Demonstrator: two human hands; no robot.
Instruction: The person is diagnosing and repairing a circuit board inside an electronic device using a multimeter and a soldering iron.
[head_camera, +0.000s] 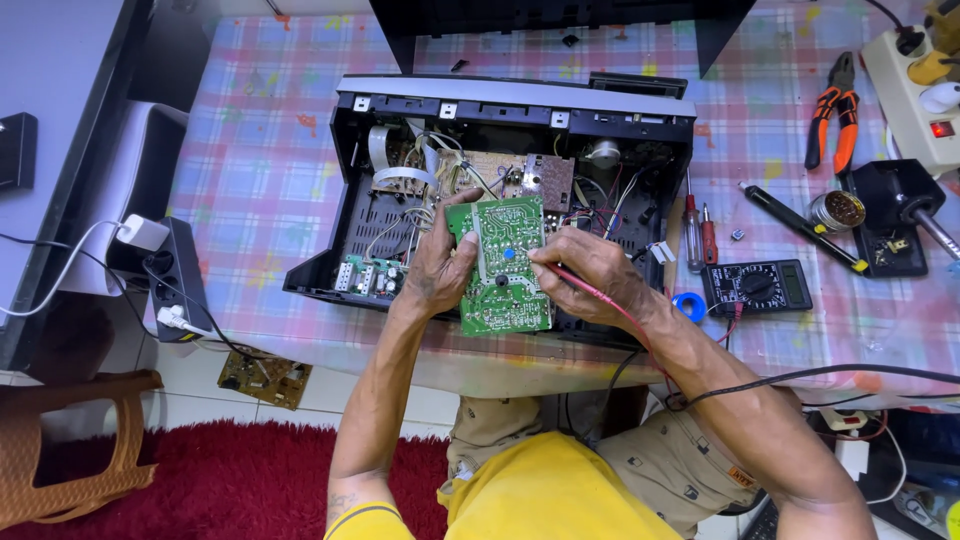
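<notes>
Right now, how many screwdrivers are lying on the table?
2: a larger screwdriver and a smaller screwdriver lie side by side just right of the open black case. Others may be hidden.

A home electronics repair bench. Pliers, a multimeter and a soldering iron crowd the checked tablecloth.

Single head view, looking steeply down from close above the table; lap and floor below.
</notes>
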